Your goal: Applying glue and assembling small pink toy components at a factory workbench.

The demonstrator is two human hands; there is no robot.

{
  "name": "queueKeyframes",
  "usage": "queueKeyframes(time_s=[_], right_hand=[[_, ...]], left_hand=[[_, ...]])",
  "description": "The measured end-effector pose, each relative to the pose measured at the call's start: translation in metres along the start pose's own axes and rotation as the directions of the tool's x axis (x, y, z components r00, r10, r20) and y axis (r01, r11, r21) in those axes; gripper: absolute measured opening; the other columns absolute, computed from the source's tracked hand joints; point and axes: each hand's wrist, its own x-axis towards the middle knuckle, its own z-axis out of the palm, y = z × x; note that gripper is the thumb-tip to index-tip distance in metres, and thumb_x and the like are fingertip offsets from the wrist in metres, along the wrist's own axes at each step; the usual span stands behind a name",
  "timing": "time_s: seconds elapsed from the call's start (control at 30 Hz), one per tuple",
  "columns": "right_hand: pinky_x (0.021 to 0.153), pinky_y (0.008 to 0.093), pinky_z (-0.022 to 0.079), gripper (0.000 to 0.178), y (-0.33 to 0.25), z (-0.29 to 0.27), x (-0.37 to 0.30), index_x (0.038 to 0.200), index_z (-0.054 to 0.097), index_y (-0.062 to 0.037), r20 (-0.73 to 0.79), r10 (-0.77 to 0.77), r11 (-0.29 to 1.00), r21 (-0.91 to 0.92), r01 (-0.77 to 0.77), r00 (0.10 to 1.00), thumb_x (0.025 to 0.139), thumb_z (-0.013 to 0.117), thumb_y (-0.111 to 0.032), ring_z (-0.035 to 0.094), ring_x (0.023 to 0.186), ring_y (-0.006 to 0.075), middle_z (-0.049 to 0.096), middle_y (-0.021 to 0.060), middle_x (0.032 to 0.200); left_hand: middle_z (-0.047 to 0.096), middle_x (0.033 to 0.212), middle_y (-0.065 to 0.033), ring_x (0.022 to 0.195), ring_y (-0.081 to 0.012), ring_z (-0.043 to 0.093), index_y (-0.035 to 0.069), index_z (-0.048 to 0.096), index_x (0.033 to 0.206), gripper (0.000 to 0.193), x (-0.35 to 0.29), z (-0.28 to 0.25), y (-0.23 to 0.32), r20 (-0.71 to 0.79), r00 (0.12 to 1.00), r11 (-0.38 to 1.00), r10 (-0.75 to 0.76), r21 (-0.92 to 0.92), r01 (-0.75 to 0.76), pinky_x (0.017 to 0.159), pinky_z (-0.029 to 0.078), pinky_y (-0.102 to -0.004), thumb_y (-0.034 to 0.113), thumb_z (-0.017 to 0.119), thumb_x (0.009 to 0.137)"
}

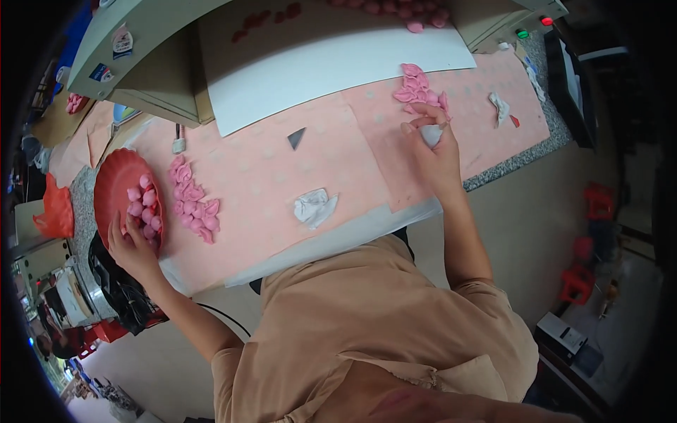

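My left hand (132,248) reaches into a red fluted plate (113,183) at the left, its fingers apart over several round pink pieces (149,199). I cannot make out a piece between those fingers. My right hand (438,156) is curled round a small white wad (431,135), which looks like cloth or tissue. Just beyond its fingertips lies a cluster of pink pieces with flared edges (413,81). A similar pink cluster (187,197) lies to the right of the plate. Between my hands rest a crumpled white cloth (314,208) and a small grey triangular piece (295,138).
A pale box-like machine (155,56) arches over a white board (317,77) at the back, with more pink pieces (405,10) on it. Pink padded sheeting covers the table (261,169). Another white scrap (500,109) lies at the right. A black bag (116,282) hangs below the plate.
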Motion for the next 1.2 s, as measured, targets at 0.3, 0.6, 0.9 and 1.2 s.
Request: queueKeyframes(time_s=[0.3, 0.6, 0.9, 1.2], right_hand=[[0.081, 0.0273, 0.045, 0.024, 0.023, -0.012, -0.017, 0.107, 0.05, -0.0025, -0.001, -0.107, 0.993, -0.05, 0.107, 0.994, 0.086, 0.061, -0.003, 0.058, 0.085, 0.0141, 0.062, 0.0067, 0.094], [0.068, 0.019, 0.041, 0.008, 0.017, -0.022, -0.023, 0.096, 0.057, -0.0033, 0.08, 0.034, 0.999, -0.029, -0.032, 0.996, 0.091, 0.061, -0.009, 0.047, 0.077, 0.0045, 0.055, -0.002, 0.088], [0.068, 0.0231, 0.046, 0.013, -0.043, 0.072, 0.009, 0.101, 0.059, -0.0019, 0.398, -0.371, 0.921, 0.042, 0.388, 0.839, 0.088, 0.062, -0.005, 0.056, 0.078, 0.0095, 0.062, 0.0046, 0.089], [0.074, 0.0191, 0.043, 0.015, -0.024, 0.1, 0.034, 0.102, 0.06, -0.0028, 0.488, -0.234, 0.962, -0.008, 0.272, 0.841, 0.09, 0.062, -0.011, 0.053, 0.083, 0.0058, 0.062, 0.001, 0.092]], left_hand=[[0.065, 0.107, -0.0145, 0.095, -0.0284, 0.061, 0.003, 0.063, 0.115, 0.028, 0.039, 0.042, 0.226, 0.286, 0.827, 0.612, 0.483, -0.786, -0.086, 0.085, 0.048, -0.0356, 0.01, 0.061, 0.087], [0.049, 0.131, -0.0197, 0.121, -0.0365, 0.046, 0.003, 0.053, 0.127, 0.053, -0.018, 0.017, 0.131, 0.197, 0.974, 0.808, 0.109, -0.588, 0.028, 0.101, 0.037, -0.043, 0.022, 0.071, 0.081], [0.044, 0.138, -0.0182, 0.129, -0.0387, 0.037, 0.004, 0.051, 0.132, 0.062, -0.028, 0.04, 0.105, 0.225, 0.973, 0.879, 0.049, -0.472, 0.065, 0.107, 0.031, -0.0451, 0.037, 0.067, 0.082], [0.052, 0.127, -0.0158, 0.122, -0.0351, 0.044, 0.007, 0.059, 0.12, 0.047, -0.03, 0.036, 0.163, 0.25, 0.894, 0.779, 0.373, -0.607, -0.155, 0.103, 0.036, -0.0442, 0.033, 0.068, 0.082]])
